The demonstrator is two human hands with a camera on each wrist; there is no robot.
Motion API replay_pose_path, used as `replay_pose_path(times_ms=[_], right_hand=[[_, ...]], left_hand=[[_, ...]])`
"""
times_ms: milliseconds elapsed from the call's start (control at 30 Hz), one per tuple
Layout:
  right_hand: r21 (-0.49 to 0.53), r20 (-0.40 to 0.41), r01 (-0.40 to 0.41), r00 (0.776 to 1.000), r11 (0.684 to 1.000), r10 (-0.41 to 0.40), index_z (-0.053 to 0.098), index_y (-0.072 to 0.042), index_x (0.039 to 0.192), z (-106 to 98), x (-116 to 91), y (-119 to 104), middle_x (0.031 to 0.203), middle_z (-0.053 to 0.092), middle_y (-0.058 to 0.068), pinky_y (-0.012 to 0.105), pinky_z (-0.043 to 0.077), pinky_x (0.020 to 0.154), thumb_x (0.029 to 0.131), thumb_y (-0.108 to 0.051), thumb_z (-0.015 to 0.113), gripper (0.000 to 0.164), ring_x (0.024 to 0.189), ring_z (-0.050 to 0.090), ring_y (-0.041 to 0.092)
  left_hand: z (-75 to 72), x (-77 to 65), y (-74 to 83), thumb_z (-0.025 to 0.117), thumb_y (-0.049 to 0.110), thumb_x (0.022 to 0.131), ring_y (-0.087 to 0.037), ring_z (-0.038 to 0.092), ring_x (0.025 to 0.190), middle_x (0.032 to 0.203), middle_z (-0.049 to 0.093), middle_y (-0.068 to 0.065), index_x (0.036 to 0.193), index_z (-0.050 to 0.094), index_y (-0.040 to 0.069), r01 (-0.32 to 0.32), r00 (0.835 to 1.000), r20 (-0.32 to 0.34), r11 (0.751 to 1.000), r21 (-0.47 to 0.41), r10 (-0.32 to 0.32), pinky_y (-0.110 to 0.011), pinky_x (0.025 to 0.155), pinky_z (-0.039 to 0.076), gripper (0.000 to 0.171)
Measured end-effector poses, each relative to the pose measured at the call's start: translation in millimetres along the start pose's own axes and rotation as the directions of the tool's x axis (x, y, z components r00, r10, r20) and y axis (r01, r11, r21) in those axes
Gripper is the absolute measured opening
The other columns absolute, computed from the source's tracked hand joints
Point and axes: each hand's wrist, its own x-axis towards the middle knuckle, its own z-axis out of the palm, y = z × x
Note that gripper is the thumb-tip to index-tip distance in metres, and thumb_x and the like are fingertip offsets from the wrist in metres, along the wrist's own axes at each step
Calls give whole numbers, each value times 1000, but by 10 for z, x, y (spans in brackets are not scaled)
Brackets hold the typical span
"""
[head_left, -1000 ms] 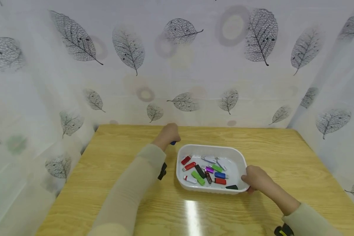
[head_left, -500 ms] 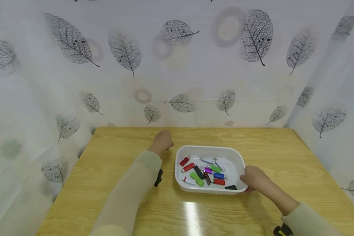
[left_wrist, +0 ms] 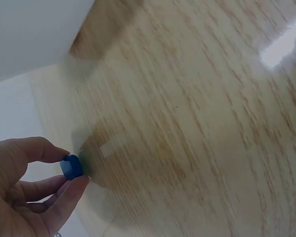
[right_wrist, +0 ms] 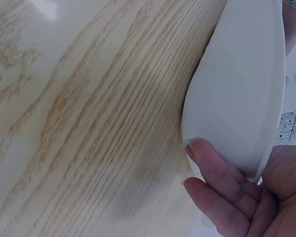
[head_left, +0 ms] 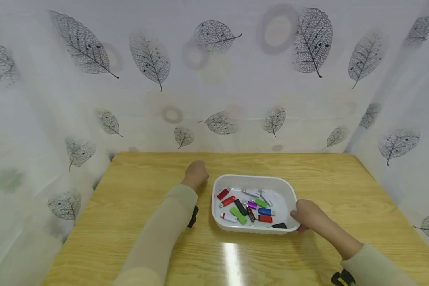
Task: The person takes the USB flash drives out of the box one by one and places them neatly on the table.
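Observation:
My left hand is near the back of the table, just left of the white plastic tray. In the left wrist view its thumb and fingers pinch a small blue USB stick, seen end-on close over the wood; the head view hides it behind the hand. My right hand grips the tray's right end, thumb over the rim and fingers against the outer wall. Several USB sticks lie loose in the tray, among them a green one, a blue one and a red one.
The tray stands on a wooden table. A leaf-printed white curtain rises behind the table's back edge and at both sides. A bright light reflection lies on the wood in front of the tray.
My left hand, with the blue USB stick, has moved slightly left and toward me, down closer to the table. The right hand keeps its grip on the tray, which stays put.

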Motion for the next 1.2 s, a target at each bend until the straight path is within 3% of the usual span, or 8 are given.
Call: replay_pose_path(times_ms=[200, 633, 833, 1033, 1200], right_hand=[[-10, -5, 17, 1000, 1000, -17, 56, 16, 92, -17, -28, 5, 60, 59, 9, 27, 50, 48, 91, -3, 49, 20, 50, 61, 16], [15, -1, 11, 1000, 1000, -11, 56, 18, 94, -9, -17, 7, 61, 59, 9, 27, 52, 48, 90, -2, 48, 21, 50, 61, 16], [19, -5, 8, 1000, 1000, -8, 57, 16, 93, -12, -28, 19, 60, 59, 9, 27, 51, 48, 90, -2, 49, 20, 50, 61, 16], [-6, 3, -4, 1000, 1000, 4, 56, 17, 95, -1, -7, 29, 60, 59, 8, 26, 51, 48, 91, -3, 50, 22, 50, 61, 15], [-4, 1, -7, 1000, 1000, 7, 56, 17, 94, -4, -12, 16, 60, 59, 9, 26, 51, 48, 91, -3, 49, 21, 49, 61, 15]], left_hand=[[55, 31, 41, 64, 8, 82, -28, 61, 99, 107, 64, -15, 107, 61, 0, 17, 1000, -1, 1000, 20, -17, -37, 82, 53, 26], [101, 71, 45, 58, 4, 83, -27, 62, 97, 105, 65, -14, 102, 64, 2, -4, 1000, -22, 998, 66, 5, -37, 79, 54, 20], [101, 69, 83, 58, 7, 85, -27, 63, 96, 105, 65, -14, 105, 63, 2, 13, 1000, -5, 995, 101, -13, -37, 77, 54, 21], [43, 28, 99, 59, 12, 86, -26, 63, 92, 101, 65, -13, 100, 64, 3, 16, 1000, 5, 995, 94, -17, -36, 74, 54, 17], [-88, 4, 91, 60, 18, 85, -25, 62, 82, 93, 66, -12, 86, 63, 5, 8, 999, -37, 994, 112, -4, -34, 65, 53, 13]])
